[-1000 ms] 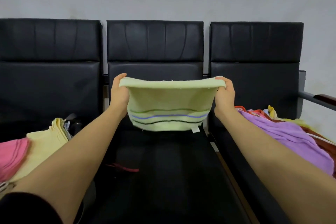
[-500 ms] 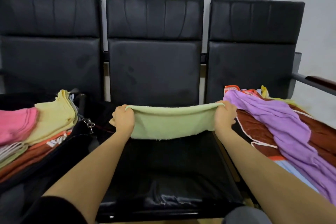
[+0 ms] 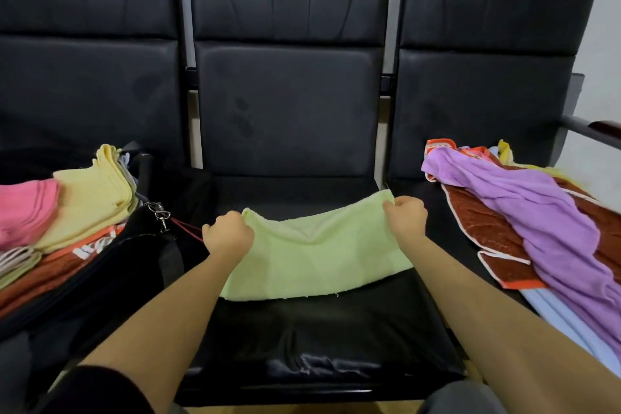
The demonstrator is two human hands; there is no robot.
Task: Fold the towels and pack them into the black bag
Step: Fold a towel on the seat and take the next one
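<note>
A light green towel (image 3: 312,255) lies folded across the middle black seat (image 3: 322,329). My left hand (image 3: 228,235) grips its far left corner and my right hand (image 3: 405,215) grips its far right corner, both with curled fingers. The black bag (image 3: 111,265) sits open on the left seat, holding a stack of folded towels: pink (image 3: 27,212), pale yellow (image 3: 90,198) and orange-brown beneath. Unfolded towels lie heaped on the right seat, a purple one (image 3: 544,225) on top of a rust-red one (image 3: 477,232).
Three black padded chairs stand in a row against a pale wall. A metal clip (image 3: 158,213) and red cord hang at the bag's edge. An armrest (image 3: 598,129) juts out at the far right. A pale blue cloth (image 3: 564,316) lies under the purple towel.
The green towel came down from mid-air onto the middle seat, both hands still gripping its corners. My view tilted downward, showing more of the bag and the heaps.
</note>
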